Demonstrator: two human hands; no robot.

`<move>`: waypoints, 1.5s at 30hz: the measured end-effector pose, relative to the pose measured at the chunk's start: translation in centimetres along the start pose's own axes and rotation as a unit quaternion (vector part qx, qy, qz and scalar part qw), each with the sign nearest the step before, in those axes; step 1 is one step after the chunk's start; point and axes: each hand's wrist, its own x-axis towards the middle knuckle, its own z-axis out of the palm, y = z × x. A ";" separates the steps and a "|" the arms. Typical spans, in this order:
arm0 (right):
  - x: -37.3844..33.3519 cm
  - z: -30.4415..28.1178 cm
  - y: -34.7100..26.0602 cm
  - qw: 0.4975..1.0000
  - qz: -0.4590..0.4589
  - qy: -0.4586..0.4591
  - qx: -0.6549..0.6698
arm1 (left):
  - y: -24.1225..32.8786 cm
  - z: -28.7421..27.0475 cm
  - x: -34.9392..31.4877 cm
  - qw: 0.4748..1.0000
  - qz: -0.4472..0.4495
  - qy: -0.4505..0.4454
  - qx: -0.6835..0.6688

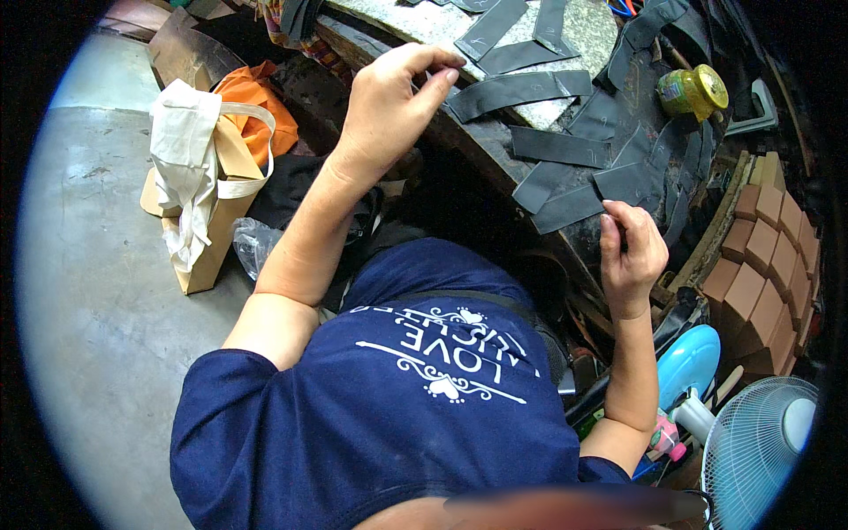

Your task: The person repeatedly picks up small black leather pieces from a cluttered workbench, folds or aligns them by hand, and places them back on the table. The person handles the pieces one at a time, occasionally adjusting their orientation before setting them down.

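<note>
Several flat black strips lie overlapped on the workbench, among them a curved strip point(521, 93) on the pale stone slab point(574, 26). My left hand point(389, 106) hangs at the bench's near edge, just left of that strip's end. Its thumb and forefinger are bent together in a pinch, and whatever may be between them is too small to make out. Lower right, my right hand point(634, 252) has its fingers curled and thumb close to the forefinger, beside the corner of a black strip point(565, 208). Its fingertips hide anything they may hold.
A yellow-lidded jar point(692, 92) lies at the far right of the bench. Brown blocks point(760, 256) are stacked on the right, above a fan point(764, 450) and a blue round stool-like disc point(687, 362). A carton with a white cloth bag point(185, 168) stands on the left.
</note>
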 end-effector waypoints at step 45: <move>0.3 -0.6 0.1 0.999 0.010 -0.037 0.014 | 2.2 3.8 1.5 0.966 0.171 0.057 0.184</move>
